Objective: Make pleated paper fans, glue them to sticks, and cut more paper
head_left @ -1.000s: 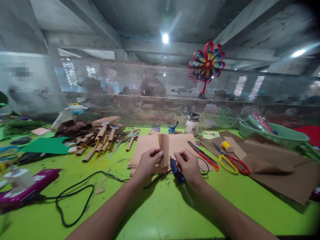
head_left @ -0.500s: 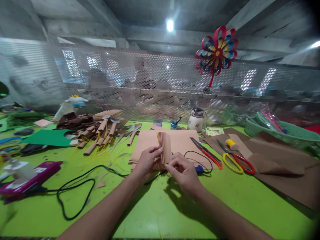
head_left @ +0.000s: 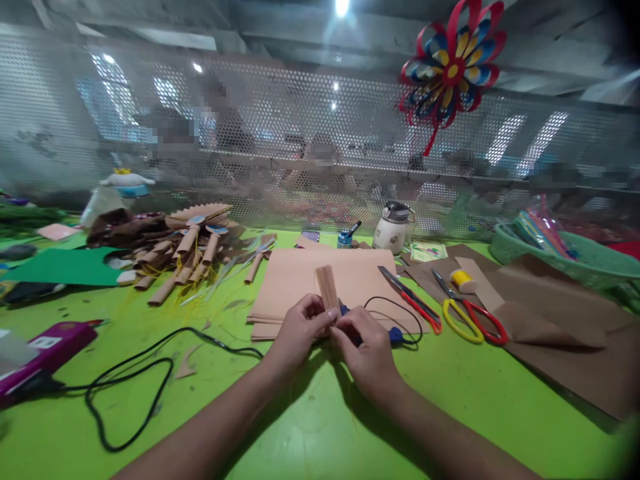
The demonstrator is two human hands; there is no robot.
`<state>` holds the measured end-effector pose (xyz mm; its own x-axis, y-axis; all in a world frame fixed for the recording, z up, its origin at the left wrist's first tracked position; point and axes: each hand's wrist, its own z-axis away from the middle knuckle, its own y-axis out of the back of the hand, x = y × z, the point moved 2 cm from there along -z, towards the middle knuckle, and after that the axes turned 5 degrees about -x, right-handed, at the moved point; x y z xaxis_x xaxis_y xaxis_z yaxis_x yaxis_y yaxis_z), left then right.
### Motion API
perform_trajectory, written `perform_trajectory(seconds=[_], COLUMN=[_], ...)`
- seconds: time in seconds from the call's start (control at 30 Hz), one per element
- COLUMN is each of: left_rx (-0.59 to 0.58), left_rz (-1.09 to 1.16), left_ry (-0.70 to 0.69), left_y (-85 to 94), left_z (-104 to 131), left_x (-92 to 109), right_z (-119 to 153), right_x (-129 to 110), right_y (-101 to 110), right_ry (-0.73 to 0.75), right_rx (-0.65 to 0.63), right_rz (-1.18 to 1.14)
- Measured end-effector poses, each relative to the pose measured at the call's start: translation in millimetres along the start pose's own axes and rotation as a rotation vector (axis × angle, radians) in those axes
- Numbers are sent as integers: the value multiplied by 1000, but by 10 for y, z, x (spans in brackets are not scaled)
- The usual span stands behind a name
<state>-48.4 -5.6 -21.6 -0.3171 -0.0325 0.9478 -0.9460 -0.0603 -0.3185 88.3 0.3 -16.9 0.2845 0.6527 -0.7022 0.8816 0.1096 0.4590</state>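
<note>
A strip of tan kraft paper folded into narrow pleats (head_left: pixel 327 287) stands tilted slightly left in the middle, pressed flat like a closed fan. My left hand (head_left: pixel 301 328) is closed on its lower part, thumb across the front. At the bottom end, my right hand (head_left: pixel 369 347) pinches with thumb and forefinger; what lies between those fingertips is too small to tell. Behind both hands lies a stack of tan paper sheets (head_left: pixel 290 277). A blue piece on a thin dark cord (head_left: pixel 396 335) lies just right of my right hand.
To the right lie red-handled scissors (head_left: pixel 413 303), scissors with yellow and red handles (head_left: pixel 465 317), a yellow thread spool (head_left: pixel 463 281) and brown paper (head_left: pixel 560 360). Rolled paper pieces with yellow threads (head_left: pixel 187 257) are piled left. A black cable (head_left: pixel 170 360) crosses the green table (head_left: pixel 300 440).
The pleats have been squeezed into a narrower bundle and tilted left. My left thumb has moved lower on them, and my hands are closer together. The view has tipped down a little.
</note>
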Motion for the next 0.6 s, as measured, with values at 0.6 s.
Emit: perform_trajectory(seconds=[0.6], left_rx=[100], left_rz=[96], left_ry=[152], left_y=[179], left_z=[-66], left_x=[99], right_z=[9], right_x=[-159], right_y=[-46], right_ry=[-96], right_rx=[-300], right_rz=[-369])
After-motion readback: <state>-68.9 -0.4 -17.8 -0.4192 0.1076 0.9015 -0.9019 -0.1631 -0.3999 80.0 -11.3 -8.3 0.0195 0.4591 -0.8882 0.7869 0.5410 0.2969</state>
